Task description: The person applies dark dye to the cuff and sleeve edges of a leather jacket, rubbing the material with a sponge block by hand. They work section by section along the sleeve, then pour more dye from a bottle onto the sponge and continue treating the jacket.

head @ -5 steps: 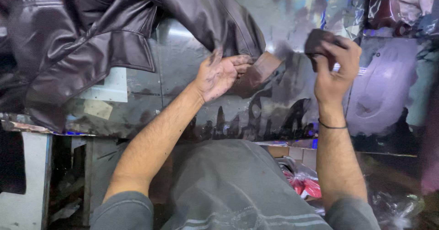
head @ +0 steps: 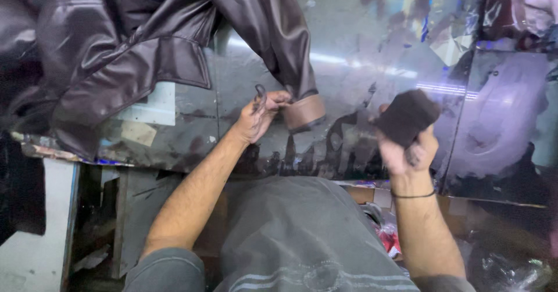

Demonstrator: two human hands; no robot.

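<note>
While spread on the bench [head: 360, 48]:
Jacket [head: 116, 42]: dark brown glossy leather.
Left hand [head: 258, 117]: pinching tan cuff [head: 303, 113].
Right hand [head: 407, 147]: closed on dark block [head: 406, 116], possibly sponge.
Bench: reflective, smeared.

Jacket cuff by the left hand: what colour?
Light brown cuff, against the dark brown jacket; left hand holds it. Head view.

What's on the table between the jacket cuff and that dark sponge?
Nothing: in the head view, only bare glossy tabletop lies between the cuff and the sponge in the right hand.
</note>
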